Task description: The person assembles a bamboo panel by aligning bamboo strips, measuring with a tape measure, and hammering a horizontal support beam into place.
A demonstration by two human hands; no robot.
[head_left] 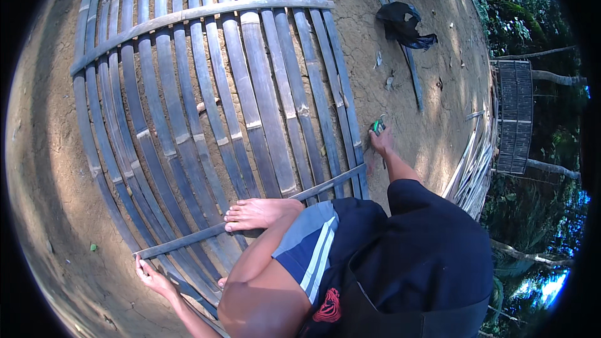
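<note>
A mat of many long grey bamboo slats (206,100) lies on bare dirt, with one cross slat (194,15) near its far end and another cross slat (250,216) near me. My bare foot (253,214) presses on the near cross slat. My left hand (152,277) grips the left end of that slat at the mat's edge. My right hand (380,141) rests on the ground just past the mat's right edge, closed on a small green tool (377,126). My knee and shorts fill the lower middle.
A dark cloth or bag (405,25) lies on the dirt at the upper right beside loose long slats (413,81). A pile of pale bamboo strips (472,169) and a woven panel (515,116) stand at the right, with trees beyond.
</note>
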